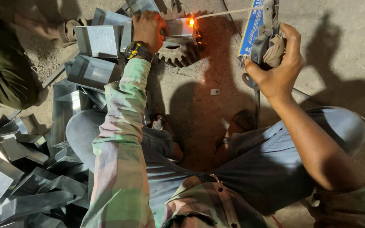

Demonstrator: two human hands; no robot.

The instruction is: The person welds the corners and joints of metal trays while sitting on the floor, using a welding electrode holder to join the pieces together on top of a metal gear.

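At the lower left of the frame, folded sheet-metal pieces are lying in a loose heap on the floor, and more of them are sitting stacked at the upper left, close beside the working spot, probably so they are within easy reach. Just right of that stack, the left hand is pressing down with curled fingers on a small metal box, apparently pinning it steady on top of a large toothed gear that is serving as a raised rest. A bright spark is glowing at the box's right edge, where the tip of a thin welding rod is meeting it. Further right, at the upper right of the frame, the right hand is closing tightly around the electrode holder, padded with a rag, keeping well clear of the spark.
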